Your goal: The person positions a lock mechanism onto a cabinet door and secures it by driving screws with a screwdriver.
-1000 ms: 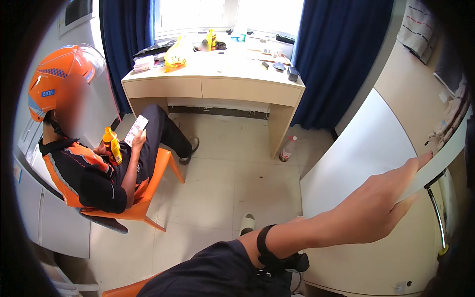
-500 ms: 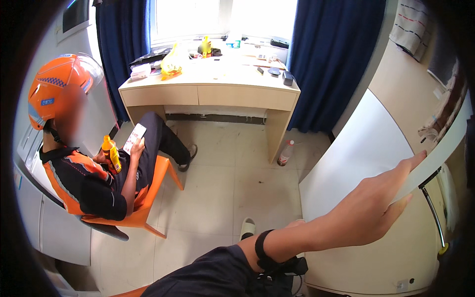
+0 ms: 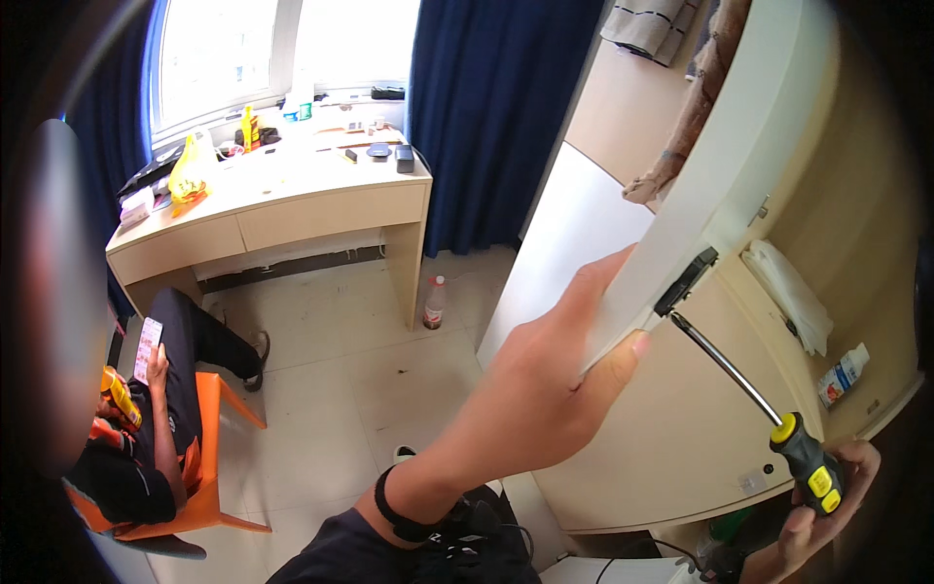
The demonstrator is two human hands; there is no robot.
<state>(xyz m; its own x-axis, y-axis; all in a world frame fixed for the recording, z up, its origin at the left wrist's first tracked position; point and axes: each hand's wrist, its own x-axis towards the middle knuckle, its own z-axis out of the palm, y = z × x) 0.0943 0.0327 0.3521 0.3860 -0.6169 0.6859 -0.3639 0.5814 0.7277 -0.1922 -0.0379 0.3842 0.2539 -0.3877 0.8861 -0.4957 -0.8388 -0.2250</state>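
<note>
My left hand (image 3: 550, 389) grips the edge of a pale panel (image 3: 725, 185) that looks like a cabinet door, fingers behind and thumb in front. A small black fitting (image 3: 687, 282) sits on this panel just above my thumb. At the lower right, my right hand (image 3: 839, 501) is wrapped around the black and yellow handle of a screwdriver (image 3: 735, 378). Its metal shaft slants up to the left, and the tip is at or close to the fitting's lower end; whether they touch I cannot tell.
Behind the panel, a white bag (image 3: 790, 292) and a small white bottle (image 3: 844, 374) lie in the cabinet. To the left, another person holding a phone (image 3: 148, 348) sits on an orange chair (image 3: 210, 467). A cluttered desk (image 3: 321, 204) stands under the window, with a bottle (image 3: 434, 304) on the floor beside it.
My view has swung to the right, so desk and seated person appear farther left. My right hand with the screwdriver has come into view. My left hand still grips the panel.
</note>
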